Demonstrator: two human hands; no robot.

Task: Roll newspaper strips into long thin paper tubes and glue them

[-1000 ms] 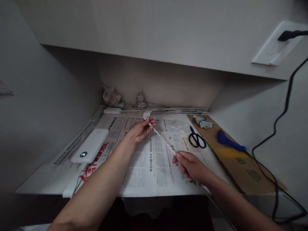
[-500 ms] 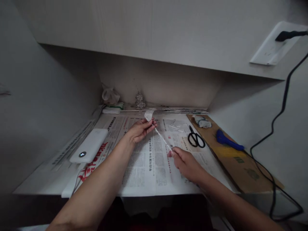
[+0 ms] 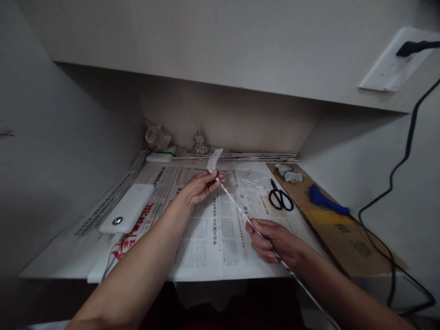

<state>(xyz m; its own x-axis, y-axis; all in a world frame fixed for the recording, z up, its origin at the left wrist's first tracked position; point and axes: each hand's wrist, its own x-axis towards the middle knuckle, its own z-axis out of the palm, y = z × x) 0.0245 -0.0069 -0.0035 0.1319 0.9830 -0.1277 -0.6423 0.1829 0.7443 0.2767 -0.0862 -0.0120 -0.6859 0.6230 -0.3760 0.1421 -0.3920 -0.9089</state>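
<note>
A thin rolled paper stick (image 3: 235,203) stretches at a slant between my hands, over the newspaper sheets. My left hand (image 3: 203,187) pinches its upper part, where a flat, loose strip of paper (image 3: 215,159) stands out past the fingertips. My right hand (image 3: 273,240) is closed around the stick lower down, thumb on top. From there the stick runs on below the hand toward the bottom right edge of the view. Black-handled scissors (image 3: 281,198) lie to the right, apart from both hands.
Newspaper (image 3: 202,247) covers the table. A white power bank (image 3: 128,208) lies left. At the back are a bundle of thin sticks (image 3: 257,157) and a twisted coil (image 3: 200,143). Right, cardboard (image 3: 330,233) bears a blue glue gun (image 3: 328,200); a black cable (image 3: 391,178) hangs nearby.
My right hand has turned and its fingers have opened out somewhat around the stick, showing the lower length. The loose strip above my left hand has swung and looks longer.
</note>
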